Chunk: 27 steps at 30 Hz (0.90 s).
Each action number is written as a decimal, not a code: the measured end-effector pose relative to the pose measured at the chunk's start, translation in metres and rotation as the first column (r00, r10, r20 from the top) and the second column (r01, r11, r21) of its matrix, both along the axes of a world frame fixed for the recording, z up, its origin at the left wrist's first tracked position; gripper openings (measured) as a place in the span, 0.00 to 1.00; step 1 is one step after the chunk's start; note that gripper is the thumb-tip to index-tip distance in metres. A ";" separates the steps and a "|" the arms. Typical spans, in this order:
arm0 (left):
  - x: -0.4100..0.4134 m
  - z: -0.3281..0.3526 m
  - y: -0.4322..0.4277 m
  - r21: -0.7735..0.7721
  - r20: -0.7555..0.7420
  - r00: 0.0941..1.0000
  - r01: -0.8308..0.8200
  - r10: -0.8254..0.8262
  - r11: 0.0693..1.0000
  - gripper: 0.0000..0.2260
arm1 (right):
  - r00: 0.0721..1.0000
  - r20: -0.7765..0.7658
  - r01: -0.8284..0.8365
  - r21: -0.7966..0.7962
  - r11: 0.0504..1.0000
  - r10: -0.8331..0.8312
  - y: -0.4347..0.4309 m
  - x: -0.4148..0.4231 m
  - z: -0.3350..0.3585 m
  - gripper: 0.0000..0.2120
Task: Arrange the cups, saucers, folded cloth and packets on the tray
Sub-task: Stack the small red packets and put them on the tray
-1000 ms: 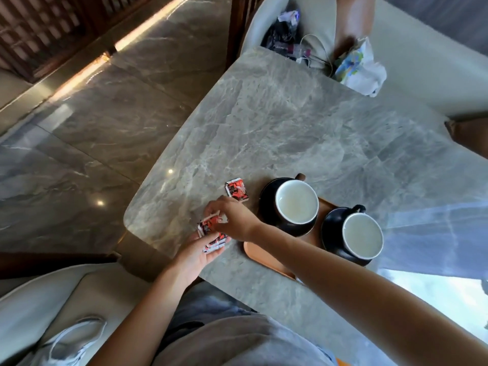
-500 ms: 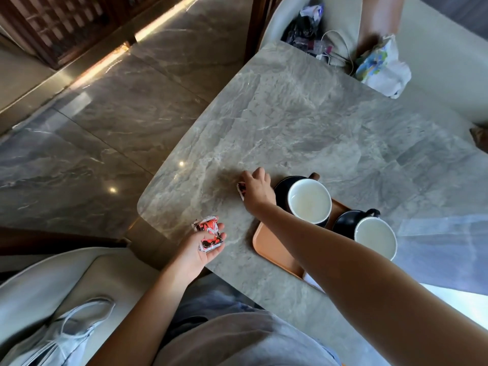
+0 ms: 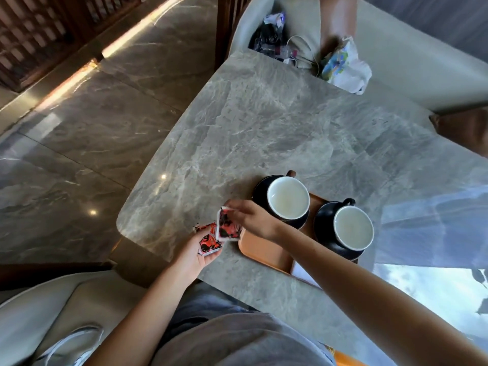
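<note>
An orange tray (image 3: 264, 253) lies at the near edge of the grey marble table (image 3: 277, 128). Two black cups with white insides stand on black saucers on it: one (image 3: 288, 201) at the left, one (image 3: 353, 227) at the right. A white folded cloth (image 3: 301, 272) shows at the tray's near end, mostly hidden by my right arm. My left hand (image 3: 196, 253) holds a small stack of red-and-white packets (image 3: 208, 240) just left of the tray. My right hand (image 3: 254, 220) pinches one more packet (image 3: 227, 227) above that stack.
The table's rounded corner (image 3: 126, 228) is close to my left hand, with polished floor beyond. At the far edge a pale seat holds a crumpled printed bag (image 3: 343, 67), cables and dark wrappers (image 3: 269, 35). Another person's leg (image 3: 336, 19) rests there.
My right hand reached to the packet lying left of the far cup, picked it up and carried it back to the stack in my left hand.
</note>
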<state>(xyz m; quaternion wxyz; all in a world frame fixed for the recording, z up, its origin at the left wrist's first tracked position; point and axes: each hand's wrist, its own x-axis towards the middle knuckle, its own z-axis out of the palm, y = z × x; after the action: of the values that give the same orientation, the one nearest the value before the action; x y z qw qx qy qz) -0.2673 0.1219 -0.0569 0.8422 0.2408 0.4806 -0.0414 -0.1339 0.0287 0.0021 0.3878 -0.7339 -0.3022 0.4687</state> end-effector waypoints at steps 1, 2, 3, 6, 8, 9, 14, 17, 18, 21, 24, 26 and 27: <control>0.004 0.001 -0.002 0.006 -0.011 1.000 0.028 -0.028 1.000 0.06 | 0.998 0.062 -0.028 -0.026 0.999 0.030 -0.004 -0.002 0.004 0.07; 0.008 0.002 -0.005 0.013 -0.011 0.998 0.059 -0.059 0.998 0.06 | 0.988 0.143 -0.055 -0.052 0.997 0.061 -0.007 -0.004 0.006 0.08; 0.012 0.003 -0.008 0.010 0.002 0.996 0.089 -0.089 0.996 0.07 | 0.970 0.225 -0.078 -0.079 0.994 0.094 -0.010 -0.005 0.005 0.09; 0.020 0.007 -0.015 -0.064 0.093 0.988 0.131 -0.125 0.989 0.12 | 0.898 0.408 -0.118 -0.140 0.983 0.166 -0.019 -0.007 0.002 0.10; 0.022 0.010 -0.018 -0.124 0.160 0.978 0.156 -0.136 0.980 0.15 | 0.858 0.479 -0.128 -0.153 0.980 0.187 -0.024 -0.007 -0.001 0.09; 0.023 0.011 -0.019 -0.160 0.191 0.972 0.168 -0.136 0.973 0.18 | 0.839 0.510 -0.125 -0.154 0.980 0.187 -0.027 -0.007 -0.001 0.09; 0.021 0.015 -0.021 -0.195 0.309 0.926 0.283 -0.215 0.939 0.13 | 0.842 0.537 -0.007 -0.089 0.996 0.054 -0.035 -0.006 -0.002 0.08; 0.020 0.015 -0.021 -0.127 0.334 0.905 0.321 -0.264 0.939 0.11 | 0.860 0.509 0.073 -0.069 0.995 -0.028 -0.038 -0.008 -0.003 0.07; 0.020 0.015 -0.021 -0.092 0.345 0.894 0.335 -0.286 0.938 0.10 | 0.864 0.502 0.084 -0.063 0.994 -0.042 -0.039 -0.009 -0.003 0.06; 0.023 0.018 -0.021 -0.002 0.355 0.869 0.370 -0.345 0.929 0.11 | 0.884 0.457 0.133 -0.034 0.990 -0.104 -0.041 -0.008 -0.003 0.04; 0.026 0.019 -0.025 0.029 0.353 0.859 0.387 -0.372 0.922 0.16 | 0.902 0.388 0.213 -0.011 0.977 -0.192 -0.043 -0.007 -0.002 0.06; 0.029 0.021 -0.027 0.040 0.358 0.854 0.390 -0.377 0.920 0.16 | 0.904 0.383 0.216 -0.030 0.976 -0.188 -0.042 -0.007 -0.001 0.06; 0.031 0.022 -0.029 0.050 0.361 0.850 0.393 -0.383 0.918 0.16 | 0.906 0.374 0.224 -0.031 0.974 -0.197 -0.042 -0.008 -0.001 0.05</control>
<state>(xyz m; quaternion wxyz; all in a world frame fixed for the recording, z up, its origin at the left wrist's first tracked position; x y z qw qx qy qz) -0.2362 0.0933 -0.0352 0.8937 0.3255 0.2571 -0.1711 -0.1422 -0.0129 0.0014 0.3454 -0.8507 -0.2714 0.2887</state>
